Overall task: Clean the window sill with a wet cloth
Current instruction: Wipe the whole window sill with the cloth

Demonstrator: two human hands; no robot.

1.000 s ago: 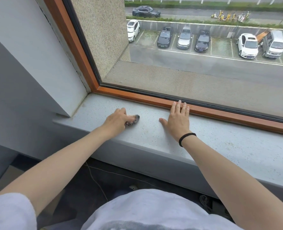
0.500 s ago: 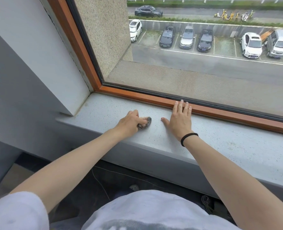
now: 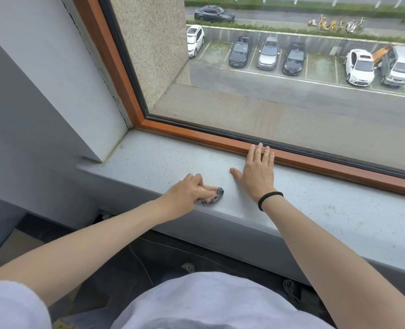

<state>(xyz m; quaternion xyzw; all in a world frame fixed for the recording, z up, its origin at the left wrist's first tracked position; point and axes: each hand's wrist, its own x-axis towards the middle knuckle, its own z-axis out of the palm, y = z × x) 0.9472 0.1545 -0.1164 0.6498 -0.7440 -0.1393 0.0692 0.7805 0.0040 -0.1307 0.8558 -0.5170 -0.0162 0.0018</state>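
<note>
A pale grey speckled window sill (image 3: pixel 154 157) runs under the window. My left hand (image 3: pixel 185 195) holds a small bunched cloth (image 3: pixel 214 195) with a dark patterned edge and presses it onto the sill near the front edge. The cloth is mostly hidden under my fingers. Just to its right, my right hand (image 3: pixel 256 172) lies flat on the sill, fingers straight, fingertips touching the orange-brown window frame (image 3: pixel 196 132). A black band circles my right wrist.
A white wall reveal (image 3: pixel 78 91) closes the sill at the left corner. The window glass (image 3: pixel 268 91) stands behind the frame, looking onto a car park. Below the sill a dark floor with cables (image 3: pixel 144 262) shows.
My left hand has slid the cloth to the right along the sill and toward its front edge. My right hand has stayed flat in place.
</note>
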